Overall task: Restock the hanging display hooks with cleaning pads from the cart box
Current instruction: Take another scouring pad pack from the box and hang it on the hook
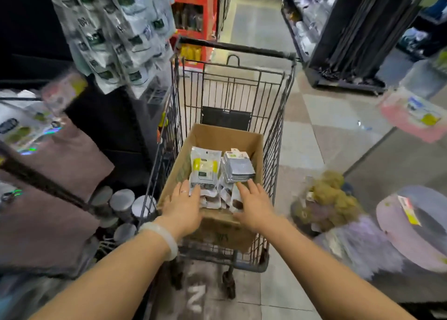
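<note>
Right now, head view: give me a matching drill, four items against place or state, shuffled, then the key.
Items:
1. left hand
2. cardboard box
3. grey pad stack
4. yellow-label pack

Places or states:
A. sits inside the wire cart
B. lies in the box's left half
C. lies in the box's right half
D. fingers straight, at the box's near left edge, holding nothing

Pairs: 1-D, 2-A, 3-C, 4-B

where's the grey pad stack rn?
Head view, centre: the grey pad stack lies in the cardboard box inside the cart, right of the yellow-labelled pack, just beyond the right hand.
</note>
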A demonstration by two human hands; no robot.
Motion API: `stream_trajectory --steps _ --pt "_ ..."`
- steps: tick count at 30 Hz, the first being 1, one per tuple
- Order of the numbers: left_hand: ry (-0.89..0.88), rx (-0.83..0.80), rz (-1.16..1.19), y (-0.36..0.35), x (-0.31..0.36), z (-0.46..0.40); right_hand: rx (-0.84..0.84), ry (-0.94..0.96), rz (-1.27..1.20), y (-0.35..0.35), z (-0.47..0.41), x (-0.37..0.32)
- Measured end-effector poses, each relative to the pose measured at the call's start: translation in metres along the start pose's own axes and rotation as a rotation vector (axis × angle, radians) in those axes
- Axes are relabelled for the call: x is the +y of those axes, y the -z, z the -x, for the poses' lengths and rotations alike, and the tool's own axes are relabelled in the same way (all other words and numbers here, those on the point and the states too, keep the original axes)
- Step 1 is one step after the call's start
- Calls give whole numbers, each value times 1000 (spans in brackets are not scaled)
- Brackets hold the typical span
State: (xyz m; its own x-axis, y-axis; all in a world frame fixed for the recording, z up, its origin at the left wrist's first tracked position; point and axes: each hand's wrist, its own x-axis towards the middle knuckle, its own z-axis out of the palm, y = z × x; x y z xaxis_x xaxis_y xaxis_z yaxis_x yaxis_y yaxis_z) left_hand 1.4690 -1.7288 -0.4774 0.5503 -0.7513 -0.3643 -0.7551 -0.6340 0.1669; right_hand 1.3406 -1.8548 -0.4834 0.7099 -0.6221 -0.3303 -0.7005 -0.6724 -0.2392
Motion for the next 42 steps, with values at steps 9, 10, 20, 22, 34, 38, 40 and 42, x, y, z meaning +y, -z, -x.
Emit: stream_trajectory --steps 9,10,20,22,34,38,40,42 --pt "-13 -248 124 -19 3 -185 -113 -196 -192 -18 -159 36" --pt "-1 -272 145 -25 4 -200 -119 -220 -219 -22 -175 41" --pt "102 -267 637 -79 33 -306 -106 -343 -369 -62 -297 83" --pt "139 -231 764 -84 41 -323 -99 -364 -398 -64 -314 88" --pt "352 -208 903 -101 59 -360 -182 -643 -708 -73 -345 91" --pt "411 -207 1059 -99 61 -349 -148 -713 -776 -70 -328 80" --pt "413 -198 1054 -99 65 -342 -121 -727 -787 -67 -318 77" --pt "423 -192 1039 -99 66 -333 -112 -737 -798 -66 -308 75"
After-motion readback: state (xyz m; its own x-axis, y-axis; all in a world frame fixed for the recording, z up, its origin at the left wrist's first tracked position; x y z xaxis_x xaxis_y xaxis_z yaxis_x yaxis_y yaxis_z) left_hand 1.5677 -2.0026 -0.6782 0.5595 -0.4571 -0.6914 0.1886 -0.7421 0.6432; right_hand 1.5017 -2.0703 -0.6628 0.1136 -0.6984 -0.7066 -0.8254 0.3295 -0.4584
